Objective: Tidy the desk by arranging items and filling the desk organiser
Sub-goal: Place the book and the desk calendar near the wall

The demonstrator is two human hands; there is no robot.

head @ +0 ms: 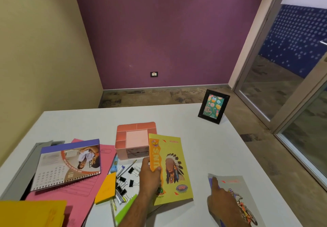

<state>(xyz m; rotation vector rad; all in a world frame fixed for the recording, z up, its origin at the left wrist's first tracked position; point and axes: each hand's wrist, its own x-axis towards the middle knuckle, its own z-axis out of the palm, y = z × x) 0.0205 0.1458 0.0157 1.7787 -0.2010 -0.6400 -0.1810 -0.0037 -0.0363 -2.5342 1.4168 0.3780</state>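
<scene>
- your left hand is gripping the yellow notebook with the feathered-headdress cover by its spine edge, tilted up off the white desk.
- right hand presses flat on the grey notebook with the bicycle cover, grasping nothing.
- stack yellow on grey, edges square, clear of the pink desk organiser.

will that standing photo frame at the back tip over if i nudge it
Probably. The photo frame stands upright and tall near the desk corner, leaning back, so a push high up would likely topple it. It looks rigid; a low push might slide it.
</scene>
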